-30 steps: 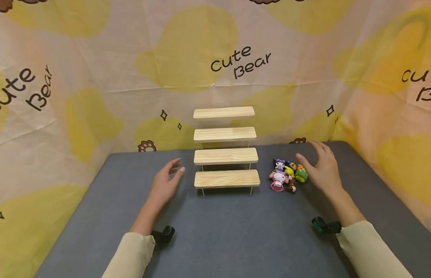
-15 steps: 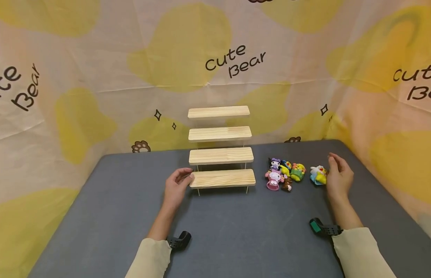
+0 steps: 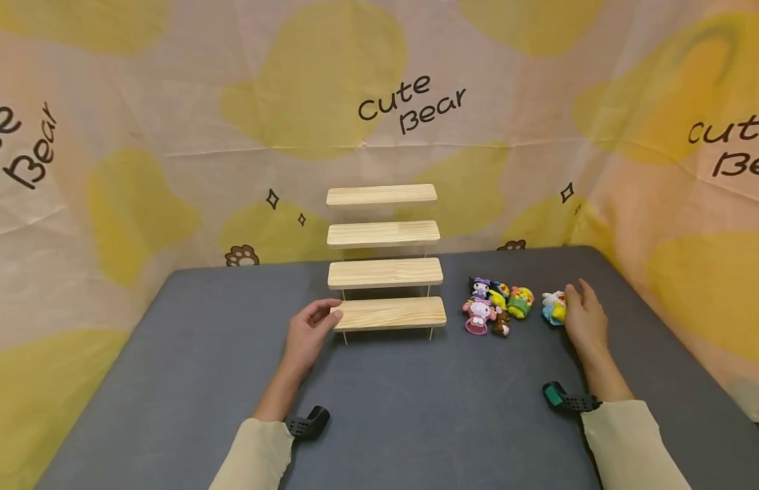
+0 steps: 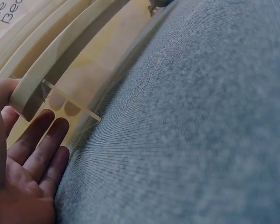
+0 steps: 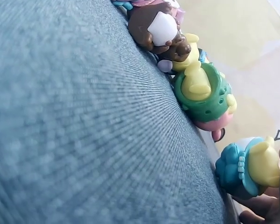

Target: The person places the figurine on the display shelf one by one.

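In the head view, my left hand is at the left end of the lowest wooden board of a stepped display stand. Its thumb and index finger pinch that board end; the left wrist view has the other fingers stretched out below it. My right hand is beside a small white, yellow and blue toy figurine on the right. The thumb is right at the figurine's side, with fingers reaching past its far side in the right wrist view. Part of the figurine is hidden by the hand.
Several other figurines sit close together right of the stand, including a pink one, a brown one and a green-and-yellow one. The grey tabletop ends at a printed cloth backdrop behind and on both sides.
My left hand has come right to the board end and taken hold of it. The right hand moved right, uncovering the white figurine, then came back slightly left against it.
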